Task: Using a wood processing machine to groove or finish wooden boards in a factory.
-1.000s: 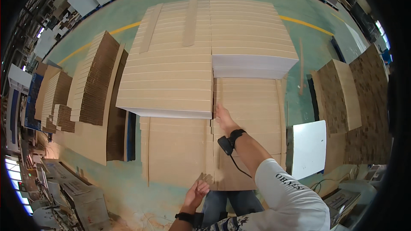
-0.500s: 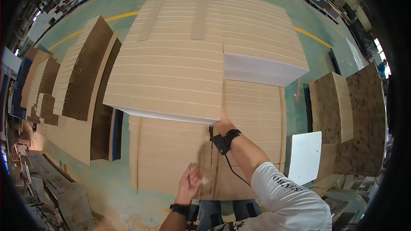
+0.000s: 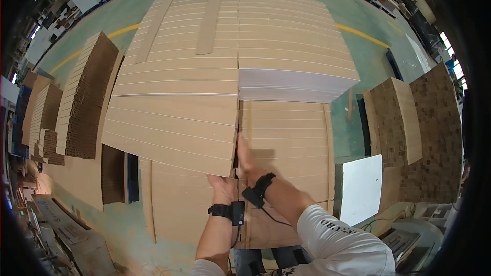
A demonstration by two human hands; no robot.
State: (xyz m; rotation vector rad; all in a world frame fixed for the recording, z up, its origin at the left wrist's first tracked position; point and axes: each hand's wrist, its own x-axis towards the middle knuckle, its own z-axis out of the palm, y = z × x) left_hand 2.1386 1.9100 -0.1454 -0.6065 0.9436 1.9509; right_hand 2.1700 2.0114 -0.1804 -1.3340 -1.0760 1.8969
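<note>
A block of several brown board strips (image 3: 171, 125) with thin white edges stands pulled toward me at the near left of a large stack (image 3: 286, 30) of the same strips. A narrow gap divides it from the row behind, and the block sits slightly askew. My left hand (image 3: 222, 184) grips its near edge close to the right corner, the fingers hidden beneath the boards. Stretched out flat, my right hand (image 3: 245, 156) presses along the block's right end. Under them lies a brown base board (image 3: 289, 128), bare on the right side. Both wrists wear black straps with small devices.
Two loose brown strips (image 3: 208, 25) lie on top of the stack. Corrugated cardboard piles (image 3: 84, 92) stand at left. At right are a white-topped block (image 3: 360, 189) and tall brown piles (image 3: 429, 138). Green floor (image 3: 353, 56) with a yellow line surrounds the stack.
The near block of strips has slid toward me, and a gap has appeared behind it. My left hand has risen to its near edge; my right hand has moved from the corner to its right end.
</note>
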